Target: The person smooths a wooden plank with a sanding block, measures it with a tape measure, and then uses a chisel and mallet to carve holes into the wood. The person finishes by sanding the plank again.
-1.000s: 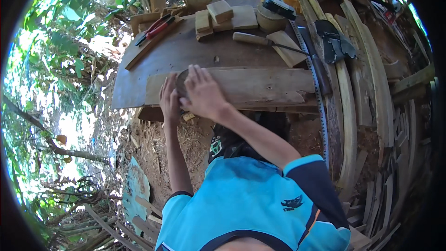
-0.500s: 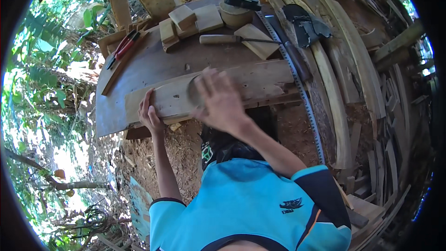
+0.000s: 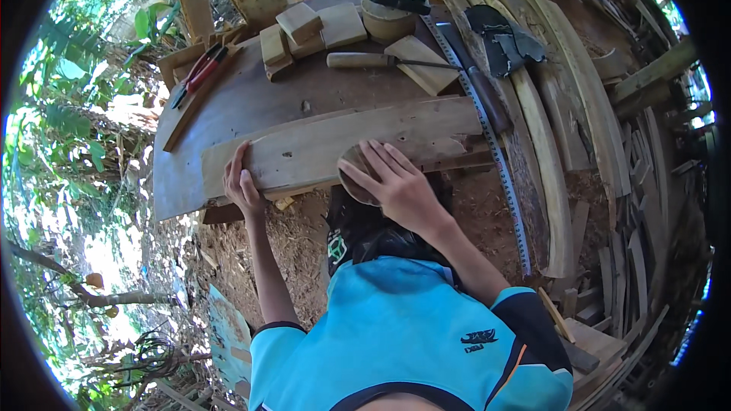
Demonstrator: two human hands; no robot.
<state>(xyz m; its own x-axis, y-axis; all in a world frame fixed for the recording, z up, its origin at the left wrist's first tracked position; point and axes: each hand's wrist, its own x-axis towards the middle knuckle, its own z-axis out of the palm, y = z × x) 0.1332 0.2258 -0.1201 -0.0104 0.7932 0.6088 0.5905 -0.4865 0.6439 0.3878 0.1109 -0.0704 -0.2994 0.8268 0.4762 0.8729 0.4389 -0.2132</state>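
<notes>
Left hand (image 3: 242, 183) grips the plank's (image 3: 343, 148) near-left end on the workbench (image 3: 228, 114), fingers curled over the edge. Right hand (image 3: 396, 186), fingers spread, presses a round pad (image 3: 352, 171), prob. sanding block, onto the front edge. Risk: pad slips off, knuckles scrape; plank overhangs, could tip

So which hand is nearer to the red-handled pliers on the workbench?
Left. The left hand grips the near left end of the wooden plank, below the red-handled pliers. The right hand presses a round brown pad further right along the plank.
</notes>
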